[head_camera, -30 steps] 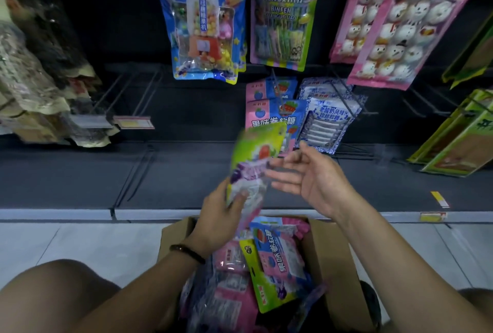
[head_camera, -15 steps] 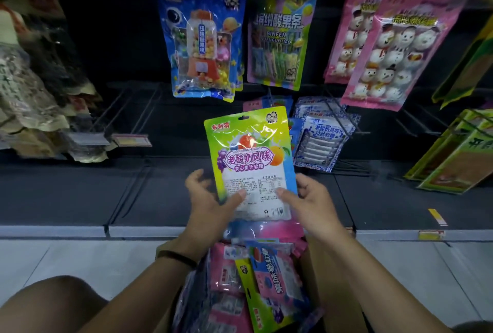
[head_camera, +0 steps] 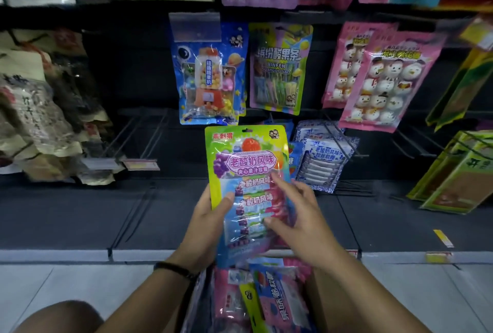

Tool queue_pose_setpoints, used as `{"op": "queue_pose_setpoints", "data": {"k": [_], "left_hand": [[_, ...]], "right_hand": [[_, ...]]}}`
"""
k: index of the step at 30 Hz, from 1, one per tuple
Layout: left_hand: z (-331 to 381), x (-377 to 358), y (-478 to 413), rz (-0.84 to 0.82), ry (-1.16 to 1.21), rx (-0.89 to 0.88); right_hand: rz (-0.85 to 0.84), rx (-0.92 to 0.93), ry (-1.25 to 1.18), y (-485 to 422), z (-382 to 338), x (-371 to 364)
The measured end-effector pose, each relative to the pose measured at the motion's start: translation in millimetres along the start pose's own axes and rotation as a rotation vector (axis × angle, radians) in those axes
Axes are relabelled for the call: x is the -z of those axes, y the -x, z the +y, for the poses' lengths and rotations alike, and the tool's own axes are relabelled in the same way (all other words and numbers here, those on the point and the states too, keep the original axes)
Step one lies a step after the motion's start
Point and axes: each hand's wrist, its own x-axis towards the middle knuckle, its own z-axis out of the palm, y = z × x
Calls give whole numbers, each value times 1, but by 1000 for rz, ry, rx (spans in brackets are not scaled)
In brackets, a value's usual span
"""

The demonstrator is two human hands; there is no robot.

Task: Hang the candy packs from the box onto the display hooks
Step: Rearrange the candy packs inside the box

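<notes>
A green and purple candy pack stands upright in front of the display, its printed front toward me. My left hand grips its left edge, thumb on the front. My right hand lies on its lower right part, fingers spread over the clear window. Below my wrists the box holds several more packs, pink, blue and green. Bare wire display hooks stick out left of the pack, and more hooks on the right.
Hanging packs fill the rack: a blue gumball pack, a yellow-green sour strip pack, pink snowman packs, and a blue-white pack behind my pack. Brown bags hang left, green packs right. A dark shelf runs below.
The pack has been turned from its back label to its printed front and lifted a little. My right hand moved from its right edge onto its front. The view tilted upward.
</notes>
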Motion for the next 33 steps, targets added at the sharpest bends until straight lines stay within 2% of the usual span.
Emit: {"op": "queue_pose_setpoints", "data": {"k": [5, 9, 13, 16, 22, 27, 33], "left_hand": [[29, -4, -13, -56, -24, 31], [65, -20, -23, -56, -146, -73], [94, -36, -28, 19, -167, -150], [107, -47, -27, -41, -172, -185], [126, -71, -54, -184, -337, -310], [141, -82, -95, -184, -592, -492], [140, -81, -119, -131, -658, -500]], "right_hand": [[128, 65, -99, -9, -26, 26], [197, 91, -125, -13, -44, 49], [237, 109, -123, -12, -54, 73], [257, 117, -129, -12, -57, 84], [362, 140, -31, -39, -53, 100], [414, 146, 51, -77, -52, 117], [428, 177, 80, -101, -49, 126]]}}
